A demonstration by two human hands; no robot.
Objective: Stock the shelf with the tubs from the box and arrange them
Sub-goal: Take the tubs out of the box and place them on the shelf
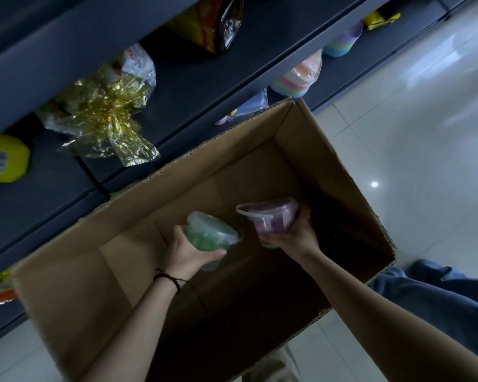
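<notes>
A large open cardboard box (329, 150) stands on the floor in front of a dark shelf unit (199, 78). Both my arms reach down into it. My left hand (186, 253) grips a clear round tub with green contents (211, 230), tilted on its side. My right hand (295, 234) holds a clear tub with pink-purple contents (271, 219); its white handle hangs toward the left. The two tubs are close but apart. The box's bottom right is in deep shadow and I cannot see what lies there.
On the shelves lie a gold cellophane bundle (105, 117), a yellow pack (4, 158), a snack bag (215, 26) and stacks of pastel cups (298, 78). Glossy tiled floor (411, 133) spreads to the right. A leg in blue jeans (439, 293) is beside the box.
</notes>
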